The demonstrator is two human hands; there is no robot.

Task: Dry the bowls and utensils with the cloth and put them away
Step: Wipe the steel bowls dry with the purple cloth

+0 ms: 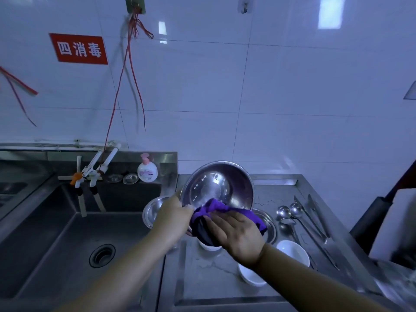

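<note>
Steel bowl (217, 185) is the thing we're on right now, held up in the air above the tabletop (202, 273), tipped so its open mouth faces back toward us. Our left hand (172, 213) grips it at the lower left rim, fingers curled round the edge. Our right hand (236, 233) lies spread flat on the purple cloth (210, 209), pressing it against the lower rim, so the bowl sits just up and away from both hands, touching both. The left is the one carrying it. We'd guess the next wipe goes up into the hollow, with the right hand nearer. Still waiting: two more steel bowls (152, 212) underneath, white bowls (292, 252) nearer us, ladles (284, 212) and tongs off to the right
</note>
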